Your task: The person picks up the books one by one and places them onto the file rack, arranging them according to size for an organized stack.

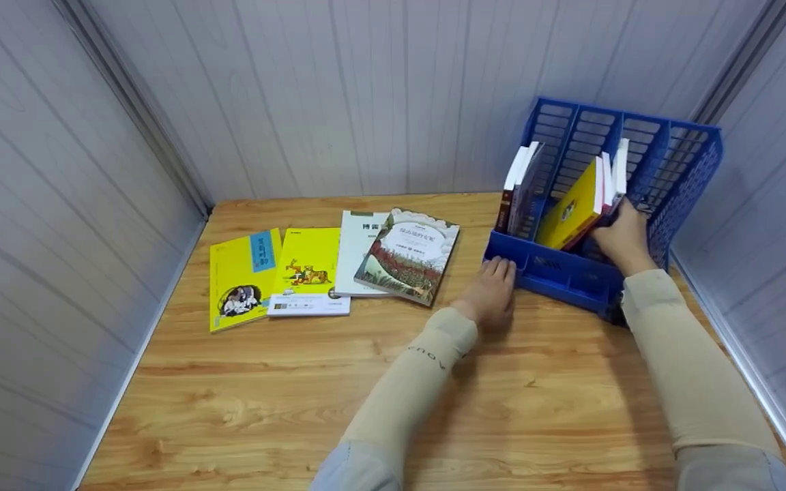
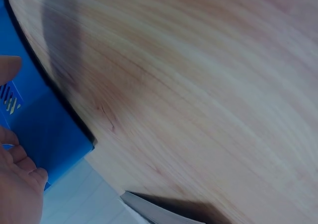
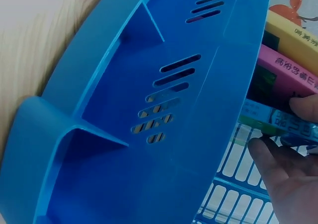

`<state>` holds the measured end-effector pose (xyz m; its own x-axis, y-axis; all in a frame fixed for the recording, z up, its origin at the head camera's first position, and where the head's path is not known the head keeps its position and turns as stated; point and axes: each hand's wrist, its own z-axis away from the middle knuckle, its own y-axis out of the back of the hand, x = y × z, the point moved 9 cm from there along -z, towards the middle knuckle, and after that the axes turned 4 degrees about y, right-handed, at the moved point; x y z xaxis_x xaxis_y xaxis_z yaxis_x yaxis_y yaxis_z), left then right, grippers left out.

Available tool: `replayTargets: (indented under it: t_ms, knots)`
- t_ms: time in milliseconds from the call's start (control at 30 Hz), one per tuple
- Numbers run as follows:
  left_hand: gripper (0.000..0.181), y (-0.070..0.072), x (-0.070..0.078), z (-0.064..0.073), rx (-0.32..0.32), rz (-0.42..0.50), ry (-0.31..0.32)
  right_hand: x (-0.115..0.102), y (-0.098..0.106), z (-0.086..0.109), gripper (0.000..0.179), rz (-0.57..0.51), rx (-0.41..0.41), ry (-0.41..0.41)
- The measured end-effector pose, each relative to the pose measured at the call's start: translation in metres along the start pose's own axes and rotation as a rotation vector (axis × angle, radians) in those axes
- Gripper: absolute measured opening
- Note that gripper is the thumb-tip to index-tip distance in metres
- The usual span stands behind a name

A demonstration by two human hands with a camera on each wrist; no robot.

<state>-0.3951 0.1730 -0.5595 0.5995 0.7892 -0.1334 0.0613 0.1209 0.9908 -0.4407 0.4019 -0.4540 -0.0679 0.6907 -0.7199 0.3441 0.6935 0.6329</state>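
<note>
A blue desktop file rack (image 1: 550,269) with several compartments stands at the right of the table. My left hand (image 1: 492,293) holds the rack's front left edge; in the left wrist view its fingers (image 2: 22,162) curl at the blue wall. My right hand (image 1: 621,239) reaches inside the rack. Between its thumb and fingers (image 3: 268,159) it grips a thin book with a blue-green spine (image 3: 280,119). Beside that book are a pink-spined book (image 3: 283,67) and a yellow book (image 1: 570,208), leaning left. Dark-spined books (image 1: 516,187) stand in the leftmost compartment.
Left of the rack, several books lie flat on the wooden table (image 1: 263,395): a yellow one with a blue label (image 1: 243,279), another yellow one (image 1: 308,262), a pale one (image 1: 359,245) and a flowery-covered one (image 1: 410,256) overlapping it. Panel walls (image 1: 366,95) enclose the table.
</note>
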Motion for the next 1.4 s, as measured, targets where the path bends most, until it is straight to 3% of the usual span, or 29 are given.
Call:
replayTargets:
  t_ms: [200, 433, 633, 767, 900, 967, 1200, 1400]
  knots:
    - [0.064, 0.005, -0.005, 0.002, -0.001, 0.089, 0.049, 0.001, 0.008, 0.013, 0.062, -0.025, 0.077, -0.065]
    - [0.060, 0.006, -0.010, 0.004, -0.019, 0.171, 0.063, -0.005, 0.025, 0.029, 0.046, -0.070, 0.284, -0.076]
    - [0.065, 0.008, -0.022, 0.009, -0.021, 0.200, 0.052, -0.018, 0.042, 0.044, 0.035, -0.122, 0.469, 0.000]
    - [0.067, 0.016, -0.040, 0.012, 0.038, 0.182, 0.038, -0.030, 0.047, 0.051, 0.028, -0.123, 0.531, 0.075]
    - [0.057, 0.021, -0.063, 0.016, 0.134, 0.168, 0.020, -0.043, 0.045, 0.056, 0.022, -0.123, 0.526, 0.158]
    - [0.052, 0.019, -0.077, 0.020, 0.151, 0.175, 0.030, -0.048, 0.042, 0.059, 0.019, -0.117, 0.505, 0.194]
    - [0.049, 0.008, -0.128, 0.034, 0.103, 0.215, 0.197, -0.058, 0.028, 0.070, 0.016, -0.023, 0.397, 0.275]
    - [0.045, -0.002, -0.165, 0.050, 0.054, 0.296, 0.328, -0.048, 0.013, 0.073, 0.024, 0.111, 0.268, 0.258]
